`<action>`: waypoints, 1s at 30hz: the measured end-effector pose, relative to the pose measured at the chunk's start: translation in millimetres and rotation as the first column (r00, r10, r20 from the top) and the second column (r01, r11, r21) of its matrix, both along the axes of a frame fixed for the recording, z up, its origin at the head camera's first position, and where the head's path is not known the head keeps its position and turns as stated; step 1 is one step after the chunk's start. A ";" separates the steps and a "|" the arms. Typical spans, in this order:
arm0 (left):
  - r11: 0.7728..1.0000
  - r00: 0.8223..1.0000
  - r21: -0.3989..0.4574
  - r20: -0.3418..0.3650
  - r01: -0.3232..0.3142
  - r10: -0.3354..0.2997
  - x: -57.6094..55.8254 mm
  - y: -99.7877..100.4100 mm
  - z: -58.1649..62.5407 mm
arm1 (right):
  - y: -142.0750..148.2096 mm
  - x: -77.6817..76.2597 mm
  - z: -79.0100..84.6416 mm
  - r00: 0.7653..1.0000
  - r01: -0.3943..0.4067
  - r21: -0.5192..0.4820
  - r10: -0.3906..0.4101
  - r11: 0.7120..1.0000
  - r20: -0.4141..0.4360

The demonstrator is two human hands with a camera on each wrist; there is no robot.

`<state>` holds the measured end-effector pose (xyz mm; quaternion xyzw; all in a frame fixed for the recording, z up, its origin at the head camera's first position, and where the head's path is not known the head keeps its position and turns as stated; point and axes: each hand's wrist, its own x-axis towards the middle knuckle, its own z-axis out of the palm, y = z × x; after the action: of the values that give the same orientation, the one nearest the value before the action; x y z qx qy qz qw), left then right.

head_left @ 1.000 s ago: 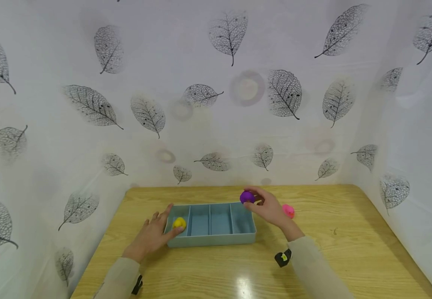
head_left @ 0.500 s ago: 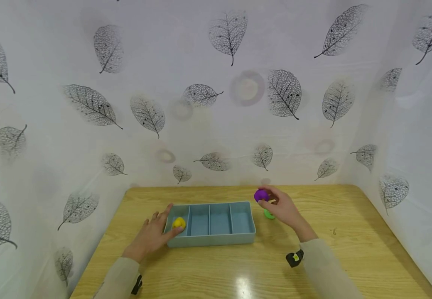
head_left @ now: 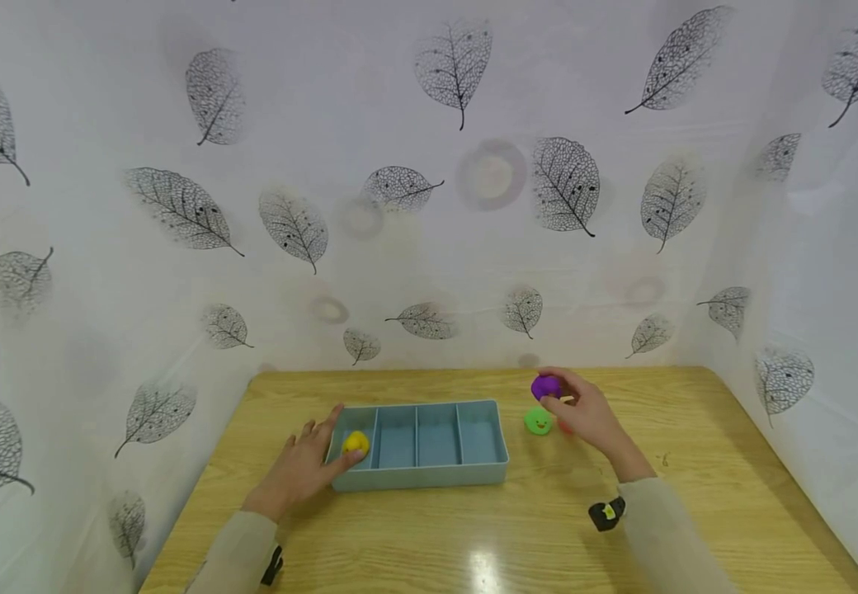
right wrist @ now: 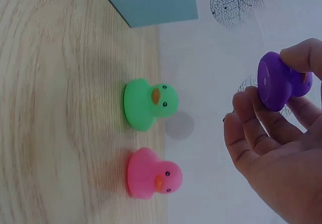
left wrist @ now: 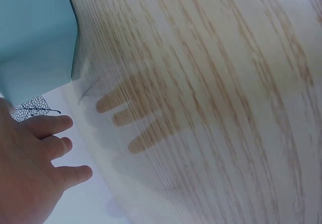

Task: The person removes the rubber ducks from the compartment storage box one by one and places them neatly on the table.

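Observation:
My right hand (head_left: 585, 417) pinches a purple rubber duck (right wrist: 275, 82) between thumb and fingers, raised above the table to the right of the tray. The duck is tilted, and its flat base shows in the right wrist view. Below it stand a green rubber duck (right wrist: 141, 103) and a pink rubber duck (right wrist: 146, 174), side by side; my hand mostly hides the pink one in the head view. My left hand (head_left: 299, 470) rests at the left end of the blue divided tray (head_left: 421, 477), fingers spread and thumb across its front rim. A yellow rubber duck (head_left: 355, 444) sits in the leftmost compartment.
The tray stands on a wooden table (head_left: 414, 536). A white curtain (head_left: 399, 272) with dark leaf prints surrounds the back and both sides. Each wrist carries a small black device, such as the wrist camera (head_left: 607, 513) on the right.
My right hand has moved right with the purple duck, from above the tray's right end to above the table. The green duck has come into view. My left hand stays put.

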<state>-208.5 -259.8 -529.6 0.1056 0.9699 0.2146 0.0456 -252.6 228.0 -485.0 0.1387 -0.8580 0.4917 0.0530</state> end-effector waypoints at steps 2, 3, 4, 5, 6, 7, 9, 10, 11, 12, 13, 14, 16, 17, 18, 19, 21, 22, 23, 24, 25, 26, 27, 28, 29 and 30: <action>1.000 1.000 0.002 0.003 0.000 0.000 -0.1 0.0 0.7 | 4.1 1.0 0.5 1.000 0.009 0.000 -0.009 1.000 -0.002; 1.000 1.000 0.003 0.005 0.000 0.000 -0.2 0.0 1.0 | 6.1 1.5 0.6 1.000 0.013 -0.002 -0.013 1.000 -0.002; 1.000 1.000 0.003 0.006 0.000 0.000 -0.3 0.0 1.3 | 8.3 2.0 0.6 1.000 0.017 0.000 -0.017 1.000 -0.004; 1.000 1.000 0.003 0.008 0.000 0.000 -0.4 0.0 1.5 | 10.4 2.2 -0.1 1.000 0.020 0.001 -0.020 1.000 -0.005; 1.000 1.000 0.003 0.009 0.000 0.000 -0.5 0.0 1.7 | 12.4 2.7 -0.1 1.000 0.024 0.001 -0.024 1.000 -0.005; 1.000 1.000 0.002 0.010 0.000 0.000 -0.6 0.0 1.9 | 14.6 3.0 -0.4 0.999 0.032 0.004 -0.032 0.999 -0.005; 1.000 1.000 0.002 0.011 -0.002 0.002 -0.8 0.1 2.0 | 19.0 3.3 -1.6 0.999 0.043 0.015 -0.043 0.999 -0.008; 1.000 1.000 0.002 0.011 -0.002 0.002 -0.9 0.1 1.9 | 21.3 3.5 -1.9 0.999 0.047 0.020 -0.047 0.999 -0.010; 1.000 1.000 0.002 0.010 -0.002 0.002 -1.0 0.2 1.8 | 23.3 3.8 -2.1 0.998 0.054 0.022 -0.054 0.998 -0.008; 1.000 1.000 0.001 0.009 -0.002 0.002 -1.0 0.3 1.7 | 25.6 4.4 -1.7 0.998 0.061 0.029 -0.061 0.998 -0.006; 1.000 1.000 0.002 0.008 -0.002 0.002 -1.1 0.4 1.5 | 27.6 4.6 -1.7 0.998 0.070 0.035 -0.070 0.997 -0.006; 1.000 1.000 0.000 0.007 -0.002 0.002 -1.1 0.4 1.2 | 29.9 4.6 -1.8 0.997 0.073 0.041 -0.073 0.996 -0.004; 1.000 1.000 -0.001 0.005 -0.001 0.001 -1.2 0.2 0.4 | 34.2 4.9 -1.0 0.996 0.085 0.047 -0.085 0.995 0.004; 1.000 1.000 -0.002 0.004 0.000 0.000 -1.1 0.1 0.0 | 36.3 4.7 -0.8 0.996 0.091 0.052 -0.092 0.994 0.008; 1.000 1.000 -0.002 0.003 0.000 0.000 -1.1 0.0 -0.3 | 38.5 4.4 -0.8 0.995 0.097 0.058 -0.098 0.994 0.011; 1.000 1.000 -0.002 0.001 0.000 0.000 -1.1 -0.1 -0.7 | 40.6 4.0 -0.9 0.994 0.104 0.061 -0.105 0.993 0.015; 1.000 1.000 0.000 -0.004 0.000 0.001 -1.2 -0.2 -1.2 | 44.8 3.3 -1.3 0.993 0.113 0.067 -0.115 0.991 0.025; 1.000 1.000 0.003 -0.006 -0.001 0.001 -1.2 -0.2 -1.1 | 46.7 2.9 -1.6 0.993 0.115 0.071 -0.117 0.991 0.029; 1.000 1.000 0.005 -0.008 0.000 0.000 -1.2 -0.2 -1.1 | 48.5 2.9 -2.0 0.992 0.119 0.074 -0.122 0.990 0.032; 1.000 1.000 0.006 -0.009 0.000 0.000 -1.3 -0.2 -1.2 | 50.0 2.9 -2.5 0.991 0.125 0.078 -0.128 0.989 0.036; 1.000 1.000 0.006 -0.009 0.001 -0.001 -1.3 -0.2 -1.2 | 51.5 3.0 -3.1 0.990 0.130 0.081 -0.133 0.988 0.038; 1.000 1.000 0.005 -0.008 0.001 -0.001 -1.3 -0.2 -1.3 | 53.0 3.0 -3.8 0.990 0.133 0.085 -0.137 0.987 0.039; 1.000 1.000 0.005 -0.006 0.001 -0.001 -1.4 -0.3 -1.3 | 54.6 3.3 -4.5 0.989 0.137 0.090 -0.141 0.986 0.041; 1.000 1.000 0.006 -0.003 0.001 -0.001 -1.3 -0.3 -1.3 | 56.0 3.8 -5.2 0.988 0.142 0.093 -0.146 0.985 0.041; 1.000 1.000 0.004 -0.001 0.000 0.000 -1.3 -0.4 -1.3 | 57.6 4.1 -6.0 0.988 0.148 0.097 -0.152 0.984 0.039; 1.000 1.000 0.003 0.001 -0.001 0.001 -1.2 -0.5 -1.3 | 59.3 4.3 -7.0 0.986 0.155 0.101 -0.159 0.983 0.039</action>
<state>-209.7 -260.3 -531.0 0.1050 0.9697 0.2160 0.0457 -248.3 287.3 -492.0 0.0614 -0.8903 0.4466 0.0647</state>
